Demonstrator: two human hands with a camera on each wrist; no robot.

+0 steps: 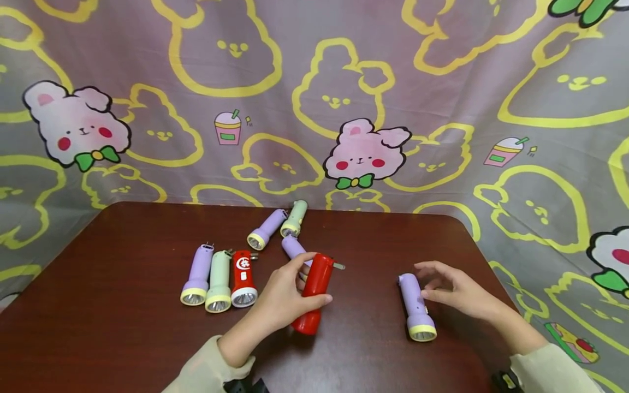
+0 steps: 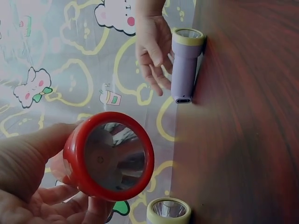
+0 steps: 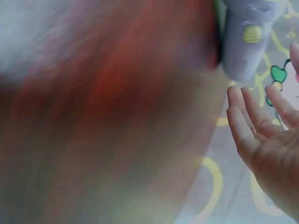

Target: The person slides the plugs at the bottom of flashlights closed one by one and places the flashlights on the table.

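Note:
My left hand [image 1: 281, 295] grips a red flashlight [image 1: 319, 278] around its body, above the table, a flat metal prong sticking out at its upper end. In the left wrist view the flashlight's red-rimmed lens [image 2: 114, 156] faces the camera. On the right, a purple flashlight [image 1: 415, 305] with a yellow rim lies on the table, lens toward me. My right hand [image 1: 454, 290] is right beside it with loosely bent, spread fingers. In the right wrist view the fingers [image 3: 243, 130] are apart from the flashlight, whose yellow switch [image 3: 252, 34] shows.
Left of centre a purple [image 1: 198, 273], a green [image 1: 219, 281] and a red-and-white flashlight [image 1: 243, 278] lie side by side. Farther back are another purple [image 1: 267, 229] and green flashlight [image 1: 295, 218], plus a purple one [image 1: 293, 248] partly behind my left hand. A patterned curtain [image 1: 275, 109] hangs behind the table.

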